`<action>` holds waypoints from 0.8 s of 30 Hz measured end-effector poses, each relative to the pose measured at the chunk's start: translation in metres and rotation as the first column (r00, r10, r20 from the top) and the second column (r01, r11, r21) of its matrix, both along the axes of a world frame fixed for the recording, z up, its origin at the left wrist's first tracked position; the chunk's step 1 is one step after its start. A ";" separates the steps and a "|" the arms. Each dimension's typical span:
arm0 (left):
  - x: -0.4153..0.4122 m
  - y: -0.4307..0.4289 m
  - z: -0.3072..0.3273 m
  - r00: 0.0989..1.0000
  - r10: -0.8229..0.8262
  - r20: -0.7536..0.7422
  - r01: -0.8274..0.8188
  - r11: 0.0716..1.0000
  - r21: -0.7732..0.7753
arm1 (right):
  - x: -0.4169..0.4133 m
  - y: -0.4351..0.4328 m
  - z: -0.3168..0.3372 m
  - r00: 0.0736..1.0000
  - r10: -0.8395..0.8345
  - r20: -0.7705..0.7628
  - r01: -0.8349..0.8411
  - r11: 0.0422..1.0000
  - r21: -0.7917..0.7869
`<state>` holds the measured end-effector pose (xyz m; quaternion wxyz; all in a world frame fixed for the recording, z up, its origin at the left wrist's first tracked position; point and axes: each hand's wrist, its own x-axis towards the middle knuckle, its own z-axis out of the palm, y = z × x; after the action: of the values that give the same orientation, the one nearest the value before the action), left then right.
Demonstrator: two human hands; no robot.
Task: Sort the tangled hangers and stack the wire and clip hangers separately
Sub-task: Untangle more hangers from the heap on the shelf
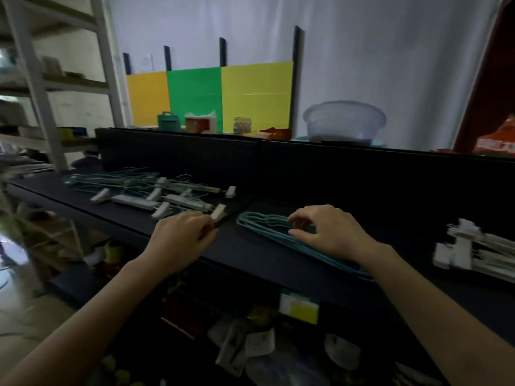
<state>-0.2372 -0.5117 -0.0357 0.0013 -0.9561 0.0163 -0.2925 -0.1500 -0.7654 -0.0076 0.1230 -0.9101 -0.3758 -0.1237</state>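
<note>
A: What could go wrong from here?

B: The mixed tangle of thin teal wire hangers and white plastic clip hangers lies on the left part of the dark matte tabletop. The left hand is at its near edge, by a white plastic clip. If that clip's bar is threaded through the wire loops, I judge a straight pull would drag the whole knot along, maybe off the table's front edge.

A: Does the left hand actually hold the clip?

B: The fingers are curled in, thumb against them, something thin and dark pinched between. The clip sits right at the fingertips; whether it is gripped I cannot tell.

A: And the right hand?

B: The right hand rests palm down on the neat stack of teal wire hangers at the centre of the table. The fingers are bent and spread loosely, fingertips on the wires, closed around nothing. It looks like steadying or squaring the stack.

A: Any risk there?

B: A nudge could fan the aligned hooks apart. Both forearms reach forward over the table edge, wrists low.

A: Where do clip hangers go?

B: A pile of white clip hangers lies at the far right, well apart from the teal stack, though blurred.
</note>
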 end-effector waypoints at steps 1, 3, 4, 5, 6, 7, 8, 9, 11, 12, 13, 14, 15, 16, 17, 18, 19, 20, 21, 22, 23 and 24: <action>-0.006 0.018 -0.002 1.000 0.013 -0.006 -0.013 1.000 0.006 | -0.002 0.018 -0.002 1.000 0.010 -0.005 -0.010 1.000 -0.001; -0.017 0.054 -0.008 1.000 0.027 -0.007 -0.026 0.999 0.022 | -0.005 0.054 -0.006 1.000 0.023 -0.005 -0.023 1.000 0.005; -0.023 0.072 -0.011 1.000 0.028 -0.005 -0.027 0.999 0.026 | -0.006 0.072 -0.008 1.000 0.025 0.001 -0.025 1.000 0.008; -0.029 0.090 -0.014 1.000 0.029 -0.008 -0.029 0.999 0.027 | -0.008 0.090 -0.009 1.000 0.028 0.007 -0.028 1.000 0.007; -0.034 0.107 -0.017 0.999 0.032 -0.009 -0.032 0.999 0.024 | -0.009 0.108 -0.010 0.999 0.036 0.010 -0.036 0.999 0.006; -0.040 0.123 -0.019 0.999 0.041 -0.012 -0.040 0.999 0.016 | -0.009 0.125 -0.012 0.999 0.045 0.007 -0.045 0.999 0.005; -0.045 0.139 -0.020 0.999 0.052 -0.011 -0.051 0.999 0.005 | -0.010 0.142 -0.013 0.998 0.055 0.001 -0.055 0.998 0.005; -0.049 0.153 -0.022 0.998 0.065 -0.009 -0.065 0.998 -0.005 | -0.010 0.158 -0.014 0.998 0.062 -0.006 -0.062 0.998 0.003; -0.055 0.178 -0.022 0.995 0.094 -0.015 -0.094 0.996 -0.006 | -0.010 0.189 -0.014 0.998 0.068 -0.004 -0.068 0.998 -0.011; -0.057 0.190 -0.021 0.994 0.106 -0.014 -0.107 0.994 -0.005 | -0.009 0.203 -0.014 0.998 0.070 -0.001 -0.070 0.997 -0.020; -0.059 0.201 -0.020 0.993 0.117 -0.012 -0.117 0.993 -0.007 | -0.007 0.216 -0.015 0.998 0.070 0.001 -0.070 0.997 -0.026; -0.060 0.212 -0.019 0.992 0.127 -0.008 -0.127 0.992 -0.010 | -0.005 0.229 -0.015 0.998 0.068 0.003 -0.068 0.997 -0.027; -0.060 0.222 -0.019 0.990 0.139 -0.005 -0.139 0.990 -0.015 | -0.002 0.240 -0.016 0.998 0.063 0.007 -0.063 0.998 -0.029; -0.060 0.231 -0.019 0.989 0.149 -0.003 -0.149 0.989 -0.022 | 0.002 0.252 -0.016 0.998 0.058 0.011 -0.058 0.998 -0.033; -0.059 0.241 -0.020 0.988 0.157 -0.004 -0.157 0.987 -0.030 | 0.007 0.263 -0.017 0.998 0.054 0.014 -0.053 0.998 -0.044; -0.056 0.250 -0.021 0.987 0.162 -0.007 -0.162 0.986 -0.037 | 0.013 0.274 -0.019 0.999 0.050 0.014 -0.049 0.997 -0.063; -0.054 0.258 -0.023 0.986 0.165 -0.011 -0.166 0.985 -0.048 | 0.020 0.284 -0.020 0.999 0.042 0.014 -0.041 0.995 -0.089; -0.051 0.266 -0.024 0.986 0.165 -0.014 -0.166 0.984 -0.059 | 0.027 0.293 -0.022 0.999 0.030 0.014 -0.028 0.992 -0.120; -0.047 0.275 -0.026 0.986 0.163 -0.019 -0.164 0.984 -0.070 | 0.035 0.301 -0.023 1.000 0.015 0.017 -0.013 0.989 -0.150; -0.042 0.283 -0.027 0.987 0.158 -0.024 -0.160 0.984 -0.077 | 0.044 0.308 -0.025 1.000 -0.001 0.020 0.004 0.984 -0.179; -0.037 0.292 -0.027 0.988 0.153 -0.032 -0.155 0.985 -0.082 | 0.053 0.315 -0.026 1.000 -0.018 0.023 0.022 0.978 -0.209; -0.030 0.301 -0.027 0.988 0.146 -0.039 -0.149 0.985 -0.083 | 0.062 0.321 -0.026 0.999 -0.036 0.024 0.040 0.971 -0.235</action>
<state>-0.2670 -0.2104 -0.0630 -0.0183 -0.9586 -0.0672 -0.2762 -0.0884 -0.4445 -0.0341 0.0081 -0.9241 -0.3715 -0.0894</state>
